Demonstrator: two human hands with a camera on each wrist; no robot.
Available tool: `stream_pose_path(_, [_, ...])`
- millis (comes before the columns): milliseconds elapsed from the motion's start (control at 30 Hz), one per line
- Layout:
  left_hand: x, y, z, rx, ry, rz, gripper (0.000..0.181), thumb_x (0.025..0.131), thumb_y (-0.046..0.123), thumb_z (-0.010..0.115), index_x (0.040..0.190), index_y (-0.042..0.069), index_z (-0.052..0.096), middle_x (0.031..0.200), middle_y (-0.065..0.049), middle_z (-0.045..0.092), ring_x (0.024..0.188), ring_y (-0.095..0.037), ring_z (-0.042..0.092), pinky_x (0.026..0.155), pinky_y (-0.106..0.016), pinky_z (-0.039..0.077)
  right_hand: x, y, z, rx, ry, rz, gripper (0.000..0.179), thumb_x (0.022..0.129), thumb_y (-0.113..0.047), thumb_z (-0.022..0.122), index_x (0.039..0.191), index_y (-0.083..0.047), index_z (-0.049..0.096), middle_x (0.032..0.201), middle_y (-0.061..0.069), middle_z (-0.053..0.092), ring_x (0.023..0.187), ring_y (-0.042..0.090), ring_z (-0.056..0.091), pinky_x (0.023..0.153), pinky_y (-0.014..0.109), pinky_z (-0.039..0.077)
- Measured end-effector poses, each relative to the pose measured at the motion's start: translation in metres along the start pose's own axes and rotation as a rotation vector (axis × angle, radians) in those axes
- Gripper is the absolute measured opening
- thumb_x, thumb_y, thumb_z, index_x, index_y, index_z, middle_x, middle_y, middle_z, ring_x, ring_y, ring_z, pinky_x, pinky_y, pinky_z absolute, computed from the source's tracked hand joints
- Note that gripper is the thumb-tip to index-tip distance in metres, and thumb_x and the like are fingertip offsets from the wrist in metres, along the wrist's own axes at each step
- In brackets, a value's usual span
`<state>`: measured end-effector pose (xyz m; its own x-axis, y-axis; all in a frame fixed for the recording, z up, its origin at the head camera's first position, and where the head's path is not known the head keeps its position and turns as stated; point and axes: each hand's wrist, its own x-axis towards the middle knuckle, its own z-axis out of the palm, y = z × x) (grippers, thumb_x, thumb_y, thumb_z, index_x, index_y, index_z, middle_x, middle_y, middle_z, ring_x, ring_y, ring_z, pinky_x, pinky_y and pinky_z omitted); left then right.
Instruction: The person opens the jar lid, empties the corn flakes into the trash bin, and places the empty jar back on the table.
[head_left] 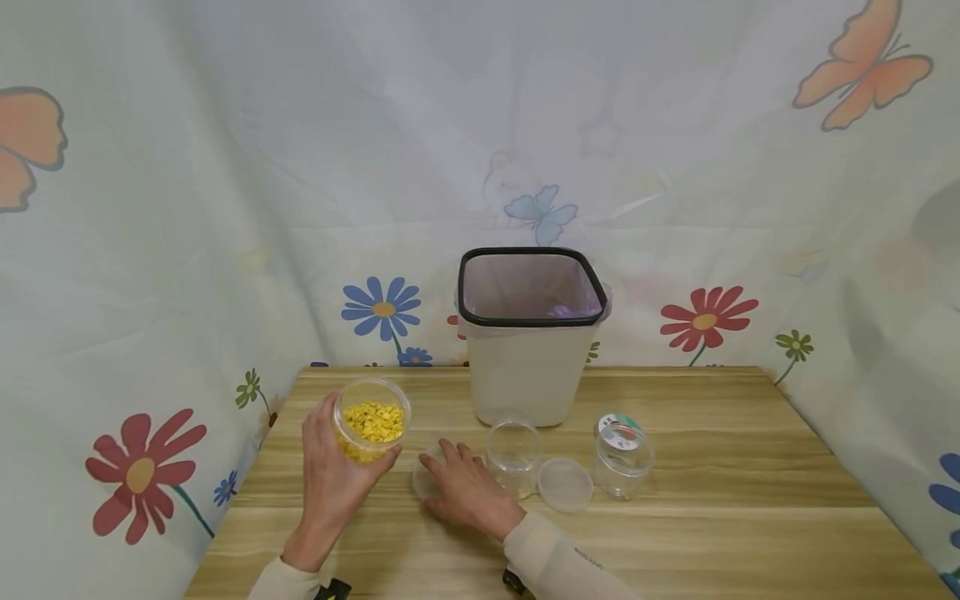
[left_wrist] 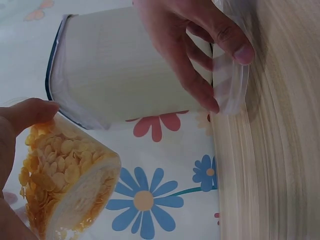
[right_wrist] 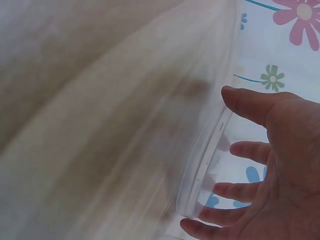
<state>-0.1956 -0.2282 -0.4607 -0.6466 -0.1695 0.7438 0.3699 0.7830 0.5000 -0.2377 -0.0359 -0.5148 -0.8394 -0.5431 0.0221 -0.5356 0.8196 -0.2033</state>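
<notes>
My left hand (head_left: 333, 479) grips a clear plastic jar (head_left: 363, 455), raised above the left side of the table and tilted. Yellow flakes (left_wrist: 67, 160) fill part of it, and its mouth is uncovered. My right hand (head_left: 468, 492) reaches over a clear round lid (head_left: 418, 482) that appears to lie flat on the wood. Its thumb and fingers are spread around the lid's rim (right_wrist: 202, 165); whether every fingertip touches is unclear. Just right of that hand stands a second clear jar (head_left: 513, 458), with a few yellow bits at its bottom.
Another translucent lid (head_left: 566, 485) lies right of the second jar. Beyond it stands a third clear jar (head_left: 624, 471), with a round labelled lid (head_left: 618, 429) at its back. A white bin (head_left: 525, 375) with a black rim and a liner stands at the table's (head_left: 712, 533) back edge.
</notes>
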Motion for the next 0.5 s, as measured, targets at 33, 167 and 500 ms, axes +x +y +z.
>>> stream_pose_path(33, [0.0001, -0.0001, -0.0001, 0.002, 0.000, 0.000, 0.116, 0.048, 0.026, 0.097, 0.143, 0.000, 0.037, 0.133, -0.024, 0.046, 0.119, -0.036, 0.044, 0.096, -0.057, 0.043, 0.0002, 0.0002, 0.0008, -0.001, -0.004, 0.003, 0.064, 0.088, -0.048, 0.068, 0.145, -0.027, 0.048, 0.154, 0.014, 0.039, 0.137, 0.040, 0.042, 0.104, 0.056, 0.045])
stream_pose_path(167, [-0.0003, -0.0008, 0.0001, 0.008, -0.006, -0.010, 0.115, 0.048, 0.027, 0.097, 0.143, 0.000, 0.038, 0.133, -0.023, 0.046, 0.119, -0.036, 0.044, 0.097, -0.055, 0.043, 0.0011, 0.0013, 0.0039, 0.018, -0.023, 0.012, 0.064, 0.087, -0.051, 0.067, 0.144, -0.028, 0.049, 0.154, 0.013, 0.039, 0.139, 0.041, 0.040, 0.106, 0.059, 0.042])
stream_pose_path(500, [-0.0012, -0.0027, -0.0007, 0.014, -0.005, -0.007, 0.115, 0.048, 0.028, 0.097, 0.143, 0.002, 0.037, 0.133, -0.023, 0.046, 0.120, -0.036, 0.044, 0.097, -0.057, 0.044, 0.0027, -0.0001, 0.0015, 0.004, 0.003, -0.030, 0.063, 0.091, -0.052, 0.062, 0.147, -0.029, 0.045, 0.159, 0.009, 0.034, 0.146, 0.036, 0.033, 0.112, 0.063, 0.033])
